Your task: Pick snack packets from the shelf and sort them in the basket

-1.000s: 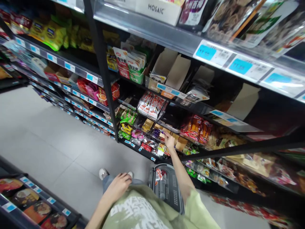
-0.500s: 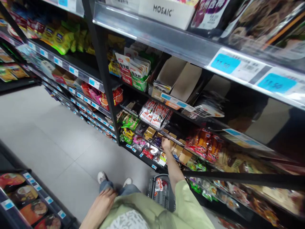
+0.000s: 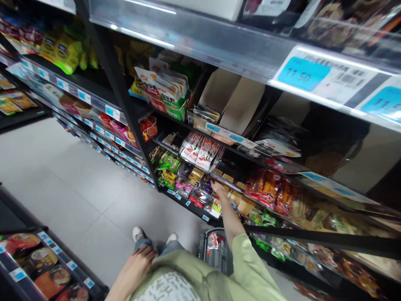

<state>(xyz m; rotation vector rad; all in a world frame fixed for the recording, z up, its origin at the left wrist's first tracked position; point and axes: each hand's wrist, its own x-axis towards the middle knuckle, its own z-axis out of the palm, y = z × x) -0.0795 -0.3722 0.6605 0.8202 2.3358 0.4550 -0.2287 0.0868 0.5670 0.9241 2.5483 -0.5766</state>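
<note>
The left hand (image 3: 142, 259) lay low over the front of the jeans (image 3: 145, 242), its fingers close together and bent; its palm side was hidden, so whether it was closed could not be told. Ahead and to the right of it, a dark basket (image 3: 216, 263) with red-and-white packets (image 3: 214, 241) inside stood on the floor, partly covered by the right arm.

Farther out, the right hand (image 3: 217, 188) was down among purple packets (image 3: 207, 186) in a low shelf bin. Its fingertips were too small and hidden to tell whether they pinched one. A clear shelf edge (image 3: 233, 184) ran just beside that hand, leaving it a narrow space; cardboard boxes (image 3: 246, 205) stood near its right side. A black bar (image 3: 313, 235) slanted off to the right of the right forearm.

Left of both hands stretched a broad run of grey tiled floor (image 3: 84, 188), with room to move. Above the right hand, shelves carried white-and-red pouches (image 3: 205, 152) and snack packs (image 3: 175, 94). Farther left, beyond a black upright (image 3: 123, 90), yellow bags (image 3: 67, 52) sat along the aisle's shelving.
</note>
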